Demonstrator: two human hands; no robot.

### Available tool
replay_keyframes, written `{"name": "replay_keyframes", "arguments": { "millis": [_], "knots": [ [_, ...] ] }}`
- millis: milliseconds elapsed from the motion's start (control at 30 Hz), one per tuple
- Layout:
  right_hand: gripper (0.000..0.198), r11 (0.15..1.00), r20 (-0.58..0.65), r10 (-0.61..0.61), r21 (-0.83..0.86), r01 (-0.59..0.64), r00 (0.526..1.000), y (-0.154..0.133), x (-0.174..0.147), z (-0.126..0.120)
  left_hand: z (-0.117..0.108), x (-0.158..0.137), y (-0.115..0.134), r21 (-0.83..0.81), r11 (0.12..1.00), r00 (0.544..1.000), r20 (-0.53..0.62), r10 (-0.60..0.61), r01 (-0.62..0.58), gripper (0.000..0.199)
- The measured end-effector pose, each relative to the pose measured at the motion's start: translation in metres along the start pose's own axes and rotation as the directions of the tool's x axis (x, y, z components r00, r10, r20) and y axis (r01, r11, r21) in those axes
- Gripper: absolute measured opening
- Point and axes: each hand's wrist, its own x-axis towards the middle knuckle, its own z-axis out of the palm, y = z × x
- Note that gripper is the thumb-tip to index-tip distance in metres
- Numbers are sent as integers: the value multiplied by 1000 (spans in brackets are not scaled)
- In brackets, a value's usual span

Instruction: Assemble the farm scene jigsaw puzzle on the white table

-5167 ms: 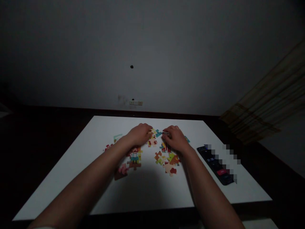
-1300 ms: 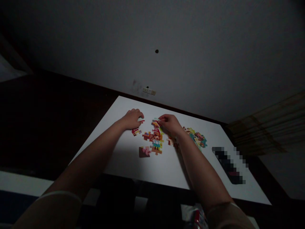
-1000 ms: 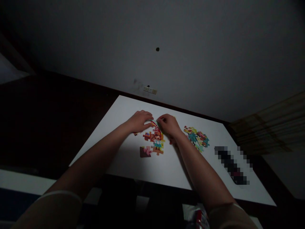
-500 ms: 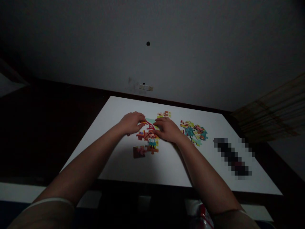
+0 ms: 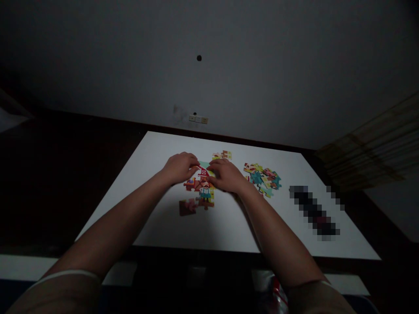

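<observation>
The partly joined puzzle [image 5: 200, 185] lies flat on our white table [image 5: 166, 231], its long axis running away from us — printed red barn [image 5: 203, 172] farther, figure [image 5: 205, 190] nearer. Our left hand [image 5: 179, 168] and right hand [image 5: 227, 175] flank the barn, palms down, fingers half-curled; whether they grip pieces, we cannot tell.

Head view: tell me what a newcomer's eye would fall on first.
Likely first, the bright white tabletop in a dim room, with a colorful, partly joined jigsaw puzzle showing a red barn between the left hand and right hand. Next, perhaps, the heap of loose jigsaw pieces beyond the right hand, then the dark, pixelated oblong farther right.
</observation>
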Motion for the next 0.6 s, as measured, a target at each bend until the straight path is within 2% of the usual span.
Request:
{"name": "replay_keyframes", "arguments": {
  "millis": [233,367,600],
  "knots": [
    [24,1000,11,12,5,-12,1000,-1,0,-2,1,3,-4,27,999,999,41,28,-29,32],
    [24,1000,16,2,-3,-2,1000,-1,-1,-3,3,3,-4,25,998,999,12,51,-51,32],
    [25,1000,13,1,22,-1,1000,-3,2,1,4,3,1,66,997,999,24,26,-28,35]
  ]
}}
